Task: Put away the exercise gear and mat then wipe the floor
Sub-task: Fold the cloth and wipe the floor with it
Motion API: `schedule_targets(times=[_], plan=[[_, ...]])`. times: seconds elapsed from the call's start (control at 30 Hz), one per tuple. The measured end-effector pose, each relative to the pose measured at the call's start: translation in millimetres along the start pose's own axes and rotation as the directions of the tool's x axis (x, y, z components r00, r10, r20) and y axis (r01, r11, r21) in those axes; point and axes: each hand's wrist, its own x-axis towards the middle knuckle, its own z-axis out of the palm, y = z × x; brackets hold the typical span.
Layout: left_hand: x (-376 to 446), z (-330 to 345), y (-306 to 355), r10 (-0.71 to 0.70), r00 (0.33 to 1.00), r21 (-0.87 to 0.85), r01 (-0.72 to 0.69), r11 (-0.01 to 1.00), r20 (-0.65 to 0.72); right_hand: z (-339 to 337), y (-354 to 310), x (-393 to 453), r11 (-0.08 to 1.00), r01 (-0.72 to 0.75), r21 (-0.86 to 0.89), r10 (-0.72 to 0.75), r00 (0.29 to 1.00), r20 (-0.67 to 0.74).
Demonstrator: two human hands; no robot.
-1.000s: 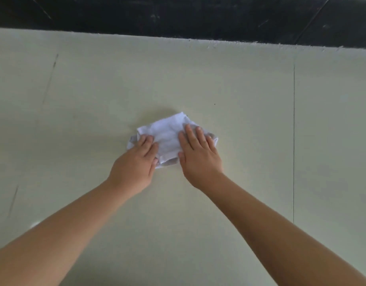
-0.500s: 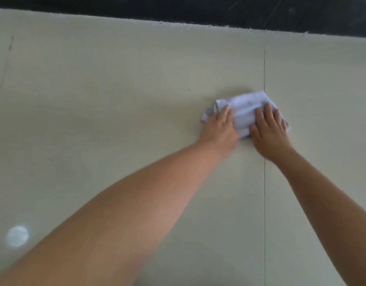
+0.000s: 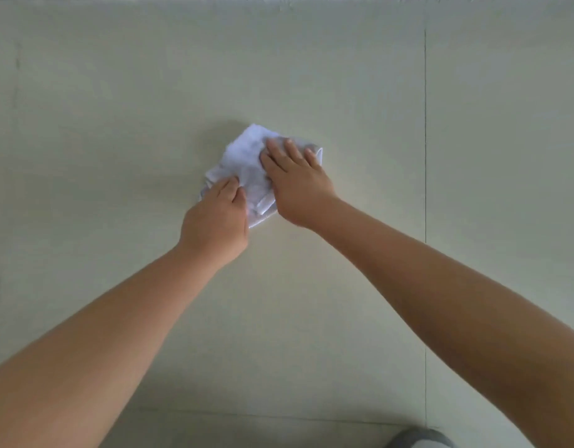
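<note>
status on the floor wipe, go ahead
Hands: left hand curled on white cloth, right hand flat on it. Cloth crumpled on floor tile. Only a grey shape at bottom edge, apart from cloth.

white cloth (image 3: 247,156), pale cream floor (image 3: 117,108), thin dark seams (image 3: 425,124)

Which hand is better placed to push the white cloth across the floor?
Probably right: the right hand lies flat on the white cloth, fingers spread; the left hand, fingers curled, holds only its near edge.
</note>
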Motion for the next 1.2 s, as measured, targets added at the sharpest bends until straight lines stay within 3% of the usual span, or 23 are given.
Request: schedule_targets(times=[0.13,0.3,0.4,0.43,0.53,0.63,0.87,0.97,1.07,1.2], plan=[[-45.8,21.6,10.7,0.161,0.982,0.097,-0.171,0.98,0.102,49.0,-0.3,-83.2,0.983,-0.134,0.127,0.134,0.991,0.012],[-69.9,16.0,92.1,0.343,0.911,0.015,-0.356,0.934,0.23,72.0,27.3,-174.4,0.911,-0.353,0.214,0.342,0.935,0.089],[-56.3,-1.8,148.3,0.351,0.811,-0.022,-0.386,0.922,0.468,64.3,66.2,-217.1,0.851,-0.498,0.165,0.469,0.863,0.187],[-48.2,-4.4,168.1,0.371,0.794,-0.019,-0.414,0.91,0.482,59.8,78.4,-227.1,0.827,-0.539,0.158,0.507,0.838,0.202],[-26.6,-4.3,208.9,0.408,0.806,0.006,-0.454,0.891,0.43,44.3,110.4,-234.9,0.786,-0.595,0.17,0.561,0.801,0.209],[5.6,-8.4,220.0,0.385,0.844,0.032,-0.427,0.904,0.373,25.8,138.4,-204.2,0.771,-0.595,0.229,0.585,0.803,0.116],[67.6,-20.7,144.9,0.236,0.961,-0.01,-0.237,0.972,0.144,-12.6,125.8,-75.0,0.855,-0.452,0.255,0.477,0.877,-0.047],[48.5,-12.3,104.6,0.344,0.933,0.037,-0.349,0.936,0.106,4.0,88.5,-70.3,0.886,-0.392,0.248,0.417,0.907,-0.06],[18.5,-2.5,88.2,0.448,0.878,0.184,-0.474,0.861,0.169,34.1,61.4,-105.3,0.871,-0.404,0.28,0.429,0.903,-0.032],[-15.1,19.6,106.5,0.683,0.707,0.212,-0.706,0.675,0.182,73.4,51.4,-181.6,0.815,-0.515,0.266,0.525,0.85,0.037]])
